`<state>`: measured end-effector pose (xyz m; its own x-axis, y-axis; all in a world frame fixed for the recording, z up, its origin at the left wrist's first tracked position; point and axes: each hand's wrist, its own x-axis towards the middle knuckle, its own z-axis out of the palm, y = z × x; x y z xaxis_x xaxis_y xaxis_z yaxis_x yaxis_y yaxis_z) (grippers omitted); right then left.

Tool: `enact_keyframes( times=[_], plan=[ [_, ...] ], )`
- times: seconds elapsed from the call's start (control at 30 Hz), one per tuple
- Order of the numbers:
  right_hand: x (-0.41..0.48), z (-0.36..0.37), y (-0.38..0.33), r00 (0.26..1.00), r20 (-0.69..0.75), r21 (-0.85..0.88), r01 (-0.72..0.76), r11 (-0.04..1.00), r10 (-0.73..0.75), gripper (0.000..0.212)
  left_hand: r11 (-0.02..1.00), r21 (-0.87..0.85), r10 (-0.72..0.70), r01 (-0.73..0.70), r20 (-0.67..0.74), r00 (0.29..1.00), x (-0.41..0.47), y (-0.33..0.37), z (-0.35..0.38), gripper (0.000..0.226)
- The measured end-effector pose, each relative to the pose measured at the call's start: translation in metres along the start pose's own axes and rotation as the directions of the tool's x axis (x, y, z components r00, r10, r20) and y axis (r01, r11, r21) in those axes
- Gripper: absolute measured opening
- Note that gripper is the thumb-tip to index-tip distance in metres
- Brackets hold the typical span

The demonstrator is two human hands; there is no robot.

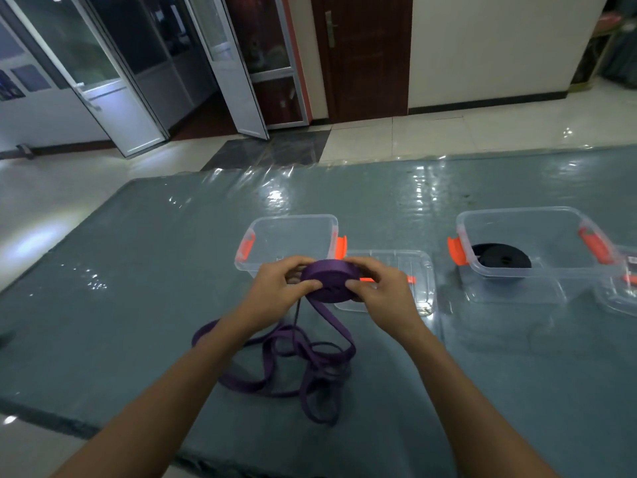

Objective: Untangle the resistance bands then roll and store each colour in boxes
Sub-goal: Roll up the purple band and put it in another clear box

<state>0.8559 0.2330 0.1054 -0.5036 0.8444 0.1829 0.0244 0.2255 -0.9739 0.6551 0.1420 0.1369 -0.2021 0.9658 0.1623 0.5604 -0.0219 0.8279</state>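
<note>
Head view: the left hand (275,288) and the right hand (382,291) both grip a flat, tightly wound purple coil of resistance band (327,282). The thumbs press on its near face and the fingers curl over its far edge. Clamping it from both sides likely stops the springy turns from slipping apart between wraps. The coil is held in the air, low over the near rim of a clear plastic box with orange latches (293,236). Nothing shows inside this box, so it seems meant for this colour. From the underside of the coil the unrolled purple tail (296,367) drops to a loose, looping heap on the grey-green glossy mat (138,270), nearer the person, where it can feed upward freely. By that heap, the rolling looks well short of done. A clear lid (417,270) lies flat just right of the box, out of the way. Further right, well apart, a second clear box (517,215) holds a rolled black band (501,258), which suggests that colour is already stored.
</note>
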Motion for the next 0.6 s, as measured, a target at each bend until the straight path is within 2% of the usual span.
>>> enact_keyframes(
  times=[0.1, 0.17, 0.23, 0.3, 0.43, 0.5, 0.6],
  plan=[
    [-0.005, 0.0, -0.004, 0.999, -0.028, 0.098, -0.015, 0.995, 0.017, 0.043, 0.986, -0.167, -0.029, 0.023, -0.032, 0.999, -0.003, 0.001, 0.004, 0.032],
    [-0.01, 0.0, -0.005, 0.995, -0.01, -0.05, 0.101, 0.994, -0.102, 0.049, 0.981, -0.191, -0.042, 0.038, -0.017, 0.999, -0.004, 0.002, 0.005, 0.03],
    [-0.014, 0.0, -0.004, 0.959, 0.114, -0.311, 0.282, 0.907, -0.259, 0.056, 0.976, -0.21, -0.055, 0.054, 0.001, 0.998, -0.002, 0.005, 0.006, 0.026],
    [-0.016, -0.003, -0.005, 0.936, 0.22, -0.439, 0.346, 0.829, -0.275, 0.061, 0.975, -0.212, -0.059, 0.063, 0.023, 0.998, 0.002, 0.01, 0.007, 0.026],
    [-0.015, -0.012, -0.01, 0.906, 0.339, -0.53, 0.406, 0.744, -0.253, 0.07, 0.983, -0.169, -0.055, 0.076, 0.13, 0.99, 0.009, 0.022, 0.008, 0.023],
    [-0.013, -0.016, -0.014, 0.908, 0.343, -0.507, 0.394, 0.767, -0.239, 0.072, 0.98, -0.186, -0.045, 0.068, 0.126, 0.991, 0.011, 0.026, 0.009, 0.023],
    [-0.008, -0.02, -0.02, 0.944, 0.215, -0.315, 0.309, 0.897, -0.249, 0.073, 0.959, -0.281, -0.032, 0.034, 0.011, 0.999, 0.012, 0.031, 0.015, 0.028]
  ],
)
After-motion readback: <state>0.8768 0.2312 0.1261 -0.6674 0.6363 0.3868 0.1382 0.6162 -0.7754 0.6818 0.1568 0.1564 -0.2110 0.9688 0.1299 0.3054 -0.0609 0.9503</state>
